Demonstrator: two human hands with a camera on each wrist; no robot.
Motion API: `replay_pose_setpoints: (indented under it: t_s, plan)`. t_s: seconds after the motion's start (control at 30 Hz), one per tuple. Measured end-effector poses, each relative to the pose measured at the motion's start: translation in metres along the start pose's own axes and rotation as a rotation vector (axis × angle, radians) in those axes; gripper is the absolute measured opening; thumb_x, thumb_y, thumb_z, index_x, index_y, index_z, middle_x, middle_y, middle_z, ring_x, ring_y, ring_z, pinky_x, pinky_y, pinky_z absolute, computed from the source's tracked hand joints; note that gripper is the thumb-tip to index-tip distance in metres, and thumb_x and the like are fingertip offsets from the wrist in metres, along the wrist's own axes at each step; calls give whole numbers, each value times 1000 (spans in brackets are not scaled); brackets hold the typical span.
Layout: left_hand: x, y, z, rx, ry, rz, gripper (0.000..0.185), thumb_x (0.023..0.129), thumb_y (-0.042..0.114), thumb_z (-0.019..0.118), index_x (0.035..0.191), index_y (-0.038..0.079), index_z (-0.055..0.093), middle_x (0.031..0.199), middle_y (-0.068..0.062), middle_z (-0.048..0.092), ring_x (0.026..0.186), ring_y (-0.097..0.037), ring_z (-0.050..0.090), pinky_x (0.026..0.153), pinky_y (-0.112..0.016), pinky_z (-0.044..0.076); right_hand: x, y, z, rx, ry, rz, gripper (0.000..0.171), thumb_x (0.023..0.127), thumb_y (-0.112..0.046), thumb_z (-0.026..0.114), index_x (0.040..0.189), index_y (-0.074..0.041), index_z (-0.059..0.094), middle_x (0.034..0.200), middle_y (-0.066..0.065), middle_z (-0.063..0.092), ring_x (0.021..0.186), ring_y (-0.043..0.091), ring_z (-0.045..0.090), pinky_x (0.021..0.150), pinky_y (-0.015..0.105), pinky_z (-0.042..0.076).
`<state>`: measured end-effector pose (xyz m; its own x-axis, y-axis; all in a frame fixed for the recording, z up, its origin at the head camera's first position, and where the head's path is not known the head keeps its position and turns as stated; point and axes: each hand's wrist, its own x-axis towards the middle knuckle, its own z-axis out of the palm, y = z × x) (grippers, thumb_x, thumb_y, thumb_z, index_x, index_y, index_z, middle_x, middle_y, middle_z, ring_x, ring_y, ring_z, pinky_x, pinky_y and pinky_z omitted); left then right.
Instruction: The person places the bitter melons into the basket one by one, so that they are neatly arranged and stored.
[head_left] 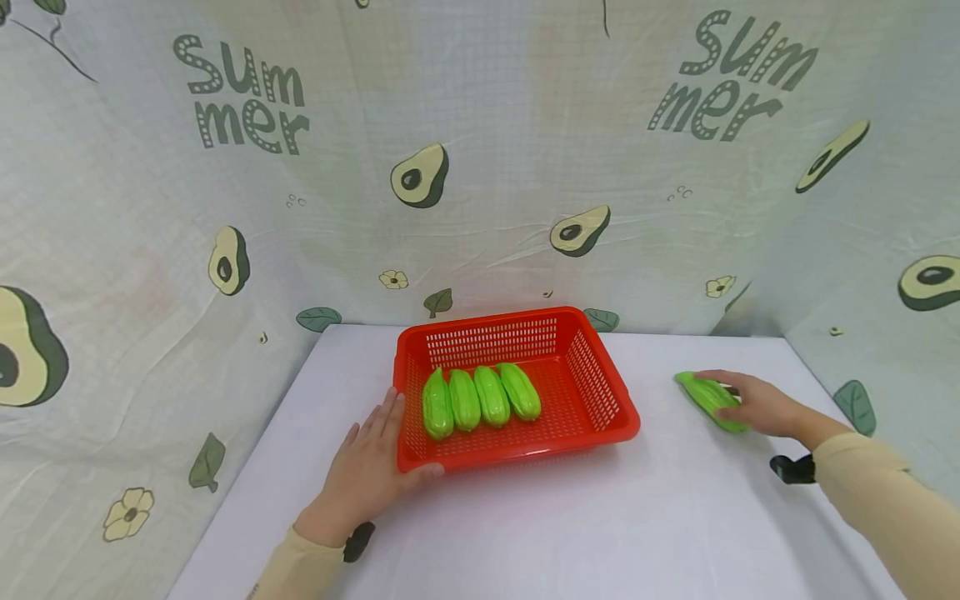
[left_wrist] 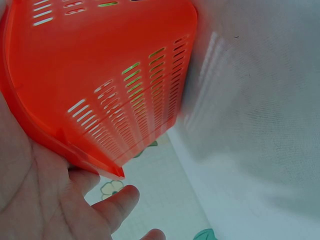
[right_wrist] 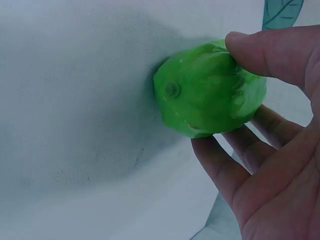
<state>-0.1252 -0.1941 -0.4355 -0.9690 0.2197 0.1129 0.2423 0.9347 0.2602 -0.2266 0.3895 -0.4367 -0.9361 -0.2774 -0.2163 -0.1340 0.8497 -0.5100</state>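
At the right of the frame a glossy, ribbed green vegetable (head_left: 711, 400) lying on the white tabletop (head_left: 570, 525) is gripped by the right hand (head_left: 757, 406), while the perforated red plastic basket (head_left: 592, 379) at centre, holding four more in a row, is steadied at its near left corner by the flat, straight-fingered left hand (head_left: 367, 471).

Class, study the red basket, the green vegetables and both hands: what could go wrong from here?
1. The right hand grips the loose green vegetable near the table's right edge; a slip might send it off.
2. Four vegetables fill the left part of the red basket; another dropped carelessly could knock them.
3. The left hand only rests on the rim, so the basket may slide.
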Motion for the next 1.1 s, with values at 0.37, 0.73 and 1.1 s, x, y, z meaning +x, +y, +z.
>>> replay_pose_setpoints:
  t_s: [0.37,0.73,1.1]
  plan:
    - [-1,0,-1,4,4,6,117,79,80,58,158,2,21,164,-14,18,145,-39,28,110,-65,26,1,0,-1,-60,-46,47,69,91,-20,73,150,-6,41,145,39,32,125,61,33,97,78,29]
    - [-1,0,-1,3,2,8,120,77,85,52,158,2,22,164,-14,18,144,-39,29,110,-65,26,-1,5,0,-45,-37,43,74,89,-25,76,151,-6,39,143,39,35,123,58,37,94,77,32]
    - [-1,1,-2,-11,-14,-6,121,76,86,52,158,2,20,164,-14,19,145,-39,28,110,-66,26,-4,4,-3,-13,-11,17,74,89,-23,76,151,-5,39,140,38,39,118,53,43,91,75,37]
